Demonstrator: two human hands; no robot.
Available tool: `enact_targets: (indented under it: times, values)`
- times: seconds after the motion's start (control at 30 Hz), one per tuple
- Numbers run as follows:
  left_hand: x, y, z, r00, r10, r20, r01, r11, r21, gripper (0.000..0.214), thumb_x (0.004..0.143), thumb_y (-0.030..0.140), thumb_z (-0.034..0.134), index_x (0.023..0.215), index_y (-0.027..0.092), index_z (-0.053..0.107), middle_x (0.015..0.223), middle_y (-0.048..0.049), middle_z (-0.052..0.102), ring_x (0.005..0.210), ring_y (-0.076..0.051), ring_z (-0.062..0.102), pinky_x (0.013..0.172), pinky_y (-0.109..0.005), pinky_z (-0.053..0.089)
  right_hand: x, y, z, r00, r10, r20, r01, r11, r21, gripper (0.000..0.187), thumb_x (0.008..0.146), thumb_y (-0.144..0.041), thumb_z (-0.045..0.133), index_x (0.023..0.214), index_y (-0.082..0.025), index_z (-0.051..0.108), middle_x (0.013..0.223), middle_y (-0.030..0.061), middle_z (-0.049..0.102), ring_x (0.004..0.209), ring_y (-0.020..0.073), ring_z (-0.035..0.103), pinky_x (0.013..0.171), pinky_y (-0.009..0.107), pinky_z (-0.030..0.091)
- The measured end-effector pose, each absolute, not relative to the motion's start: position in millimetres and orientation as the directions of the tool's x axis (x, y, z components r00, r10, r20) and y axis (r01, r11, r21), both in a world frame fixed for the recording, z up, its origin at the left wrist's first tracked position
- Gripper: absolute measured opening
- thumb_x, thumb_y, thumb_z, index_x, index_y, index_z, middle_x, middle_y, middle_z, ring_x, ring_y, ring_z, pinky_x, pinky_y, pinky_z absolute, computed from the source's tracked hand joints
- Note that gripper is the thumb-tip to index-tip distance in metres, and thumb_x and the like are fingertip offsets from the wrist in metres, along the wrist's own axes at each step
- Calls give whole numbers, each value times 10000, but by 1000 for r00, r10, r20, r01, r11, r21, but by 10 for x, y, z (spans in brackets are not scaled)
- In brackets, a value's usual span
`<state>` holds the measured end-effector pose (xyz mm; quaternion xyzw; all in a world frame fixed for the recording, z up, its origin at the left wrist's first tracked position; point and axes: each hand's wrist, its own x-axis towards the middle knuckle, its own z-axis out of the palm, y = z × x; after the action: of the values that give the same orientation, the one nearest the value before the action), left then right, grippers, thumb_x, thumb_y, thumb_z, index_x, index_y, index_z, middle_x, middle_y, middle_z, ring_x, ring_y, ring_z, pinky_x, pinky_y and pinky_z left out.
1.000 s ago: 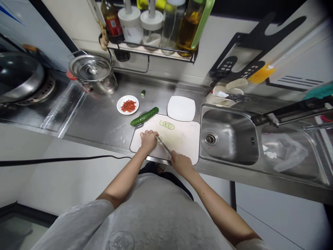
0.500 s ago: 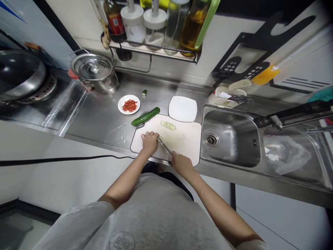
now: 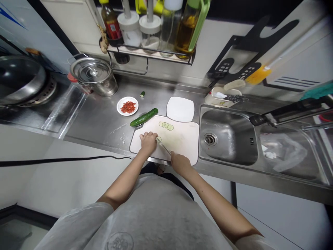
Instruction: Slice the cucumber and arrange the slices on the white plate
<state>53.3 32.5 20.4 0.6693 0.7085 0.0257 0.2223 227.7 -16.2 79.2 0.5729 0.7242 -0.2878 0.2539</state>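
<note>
My left hand (image 3: 148,143) is closed over a piece of cucumber on the white cutting board (image 3: 184,139); most of that piece is hidden under the fingers. At its cut end a pale cucumber slice (image 3: 158,139) shows beside the knife. The knife (image 3: 164,148) is gripped by its handle in my right hand (image 3: 180,163), its blade pointing up and left toward the fingertips. Farther up the board lies an overlapping row of several cucumber slices (image 3: 166,125). A larger green cucumber (image 3: 144,117) rests across the board's upper left corner.
Behind the board are a white plate (image 3: 180,109), a plate of chopped red pieces (image 3: 127,106) and a cucumber end (image 3: 142,94). To the right is a sink (image 3: 229,139); to the left, a lidded steel pot (image 3: 93,76) and a wok (image 3: 20,81). A bottle rack (image 3: 153,52) hangs above.
The knife blade has shifted slightly away from the left fingers, and a cut slice now shows more plainly at the cucumber's end. The whole view has shifted a little.
</note>
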Motion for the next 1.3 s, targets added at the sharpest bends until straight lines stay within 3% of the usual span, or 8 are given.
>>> enact_targets:
  times: [0.47,0.7,0.93,1.1,1.3]
  values:
    - [631,378,255,-39,957,-286,954,120,273,191,829,221,484,962,215,621,1047,-109,623,1053,-280,450,841,-426,236,2617,-450,803,-220,676,-703,976,154,-157,331,899,-115,336,1180,-148,509,987,156,675,969,260,642,729,320,430]
    - [708,350,279,-38,950,-311,924,152,352,190,828,136,445,893,222,601,949,-62,661,975,-238,506,813,-387,240,2796,-487,721,-264,688,-676,956,93,-278,326,935,-198,324,1209,-173,499,1096,129,658,1001,235,624,708,284,388]
    - [556,263,336,-132,939,-318,864,266,427,240,813,160,486,979,268,622,910,-25,686,981,-228,548,841,-385,259,2866,-461,670,-298,707,-641,932,72,-354,325,926,-208,313,1146,-189,551,1045,105,674,969,230,621,688,278,368]
    - [208,212,331,-269,905,-331,829,393,399,230,813,190,522,1002,279,619,886,-15,689,984,-222,567,866,-381,283,2883,-447,680,-304,706,-640,927,63,-371,322,925,-204,317,1134,-212,562,1013,84,679,933,213,622,675,266,359]
    - [95,222,258,-329,893,-307,818,432,380,251,811,163,525,1032,267,585,853,-10,677,946,-205,576,880,-375,286,2886,-422,696,-295,700,-650,930,54,-364,335,923,-219,309,1147,-215,558,986,80,673,930,221,619,663,271,350]
